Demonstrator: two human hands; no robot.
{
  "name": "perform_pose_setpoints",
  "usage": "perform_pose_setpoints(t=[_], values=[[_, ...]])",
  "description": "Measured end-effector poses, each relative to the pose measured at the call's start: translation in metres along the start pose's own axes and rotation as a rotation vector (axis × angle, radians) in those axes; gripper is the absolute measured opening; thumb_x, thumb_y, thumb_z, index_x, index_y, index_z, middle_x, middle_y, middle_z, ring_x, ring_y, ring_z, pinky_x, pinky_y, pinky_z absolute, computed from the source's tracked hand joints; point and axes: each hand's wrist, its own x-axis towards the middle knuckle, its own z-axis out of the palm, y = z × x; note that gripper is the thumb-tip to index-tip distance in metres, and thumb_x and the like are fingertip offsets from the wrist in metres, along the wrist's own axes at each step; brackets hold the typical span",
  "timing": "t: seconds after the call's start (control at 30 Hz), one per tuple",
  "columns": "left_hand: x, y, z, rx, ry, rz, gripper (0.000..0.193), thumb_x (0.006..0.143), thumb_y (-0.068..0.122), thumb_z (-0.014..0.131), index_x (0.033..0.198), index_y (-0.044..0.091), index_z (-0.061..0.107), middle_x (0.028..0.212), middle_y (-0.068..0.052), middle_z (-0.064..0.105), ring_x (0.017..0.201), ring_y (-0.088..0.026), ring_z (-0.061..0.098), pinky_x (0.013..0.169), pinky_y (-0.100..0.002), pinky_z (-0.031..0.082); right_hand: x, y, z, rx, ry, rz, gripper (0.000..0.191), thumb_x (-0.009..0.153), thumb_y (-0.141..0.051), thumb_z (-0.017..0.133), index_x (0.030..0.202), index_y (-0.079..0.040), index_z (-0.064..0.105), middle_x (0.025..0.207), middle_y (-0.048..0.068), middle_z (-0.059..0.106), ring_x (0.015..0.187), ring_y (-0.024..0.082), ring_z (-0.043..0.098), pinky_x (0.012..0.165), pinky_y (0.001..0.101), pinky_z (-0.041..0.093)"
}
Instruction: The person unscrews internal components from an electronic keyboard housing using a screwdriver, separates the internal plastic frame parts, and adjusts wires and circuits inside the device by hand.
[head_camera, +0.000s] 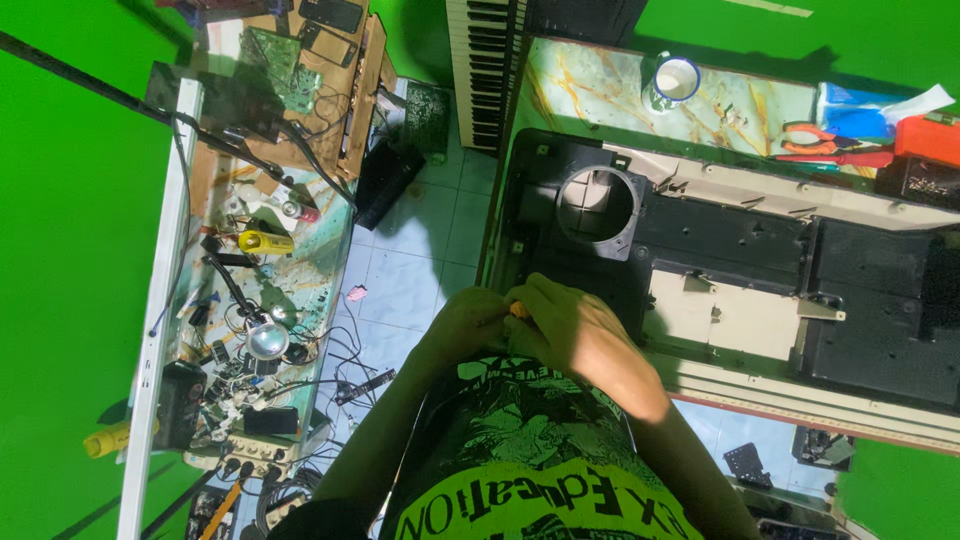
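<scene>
My two hands meet in front of my chest, just off the near left corner of a large black plastic casing (720, 240) lying open on a marble-patterned table. My left hand (462, 318) is curled closed against my right hand (568, 325). A small orange thing (518, 310) shows between the fingers, mostly hidden; which hand grips it is unclear. The casing has a round speaker hole (597, 203) near my hands and a pale panel (715, 315) in the middle.
To the left stands a cluttered workbench (250, 290) with circuit boards, wires, a yellow torch (265, 242) and a round lamp. Orange pliers (815, 138), a red box (928, 138) and a white mug (676, 78) lie at the table's far edge. A keyboard (485, 60) stands behind.
</scene>
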Motion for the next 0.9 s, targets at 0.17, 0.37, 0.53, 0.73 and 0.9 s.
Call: perform_pose_setpoints(t=[0.17, 0.37, 0.53, 0.73, 0.9], values=[[-0.001, -0.001, 0.000, -0.026, -0.027, 0.030, 0.021, 0.079, 0.016, 0.075, 0.098, 0.005, 0.072, 0.085, -0.009, 0.070, 0.080, -0.030, 0.066, 0.075, -0.043, 0.050, 0.007, 0.001, 0.005, -0.055, -0.271, 0.234, 0.023, 0.097, -0.026, 0.062, 0.110, -0.007, 0.066, 0.093, 0.007, 0.064, 0.069, 0.021, 0.062, 0.063, 0.0297, 0.057], [-0.005, 0.003, 0.001, -0.148, -0.027, 0.020, 0.029, 0.079, 0.017, 0.080, 0.104, 0.006, 0.070, 0.094, -0.009, 0.071, 0.089, -0.028, 0.067, 0.078, -0.040, 0.053, -0.003, -0.010, -0.004, -0.084, -0.166, 0.038, 0.019, 0.098, -0.021, 0.058, 0.106, -0.006, 0.067, 0.094, 0.009, 0.061, 0.071, 0.021, 0.060, 0.066, 0.0310, 0.055], [-0.007, 0.000, 0.002, -0.173, -0.061, 0.030, 0.031, 0.078, 0.019, 0.083, 0.103, 0.006, 0.070, 0.096, -0.009, 0.071, 0.092, -0.028, 0.068, 0.081, -0.040, 0.054, 0.002, -0.012, -0.004, -0.098, -0.242, 0.147, 0.018, 0.099, -0.022, 0.057, 0.103, -0.008, 0.066, 0.090, 0.006, 0.062, 0.068, 0.020, 0.059, 0.065, 0.0306, 0.055], [-0.006, -0.006, 0.012, -0.093, -0.019, -0.047, 0.038, 0.077, 0.013, 0.078, 0.114, 0.005, 0.070, 0.095, -0.010, 0.070, 0.090, -0.027, 0.068, 0.079, -0.040, 0.054, 0.008, 0.000, 0.006, -0.007, -0.309, 0.405, 0.022, 0.102, -0.031, 0.055, 0.105, -0.012, 0.066, 0.081, 0.003, 0.065, 0.056, 0.015, 0.057, 0.053, 0.0262, 0.051], [0.004, 0.004, 0.011, -0.047, -0.030, -0.125, 0.034, 0.074, 0.014, 0.084, 0.104, 0.004, 0.071, 0.087, -0.012, 0.069, 0.084, -0.030, 0.067, 0.075, -0.041, 0.052, -0.005, 0.009, 0.012, -0.028, -0.238, 0.360, 0.023, 0.099, -0.031, 0.060, 0.101, -0.010, 0.066, 0.067, 0.004, 0.064, 0.047, 0.016, 0.054, 0.046, 0.0274, 0.049]])
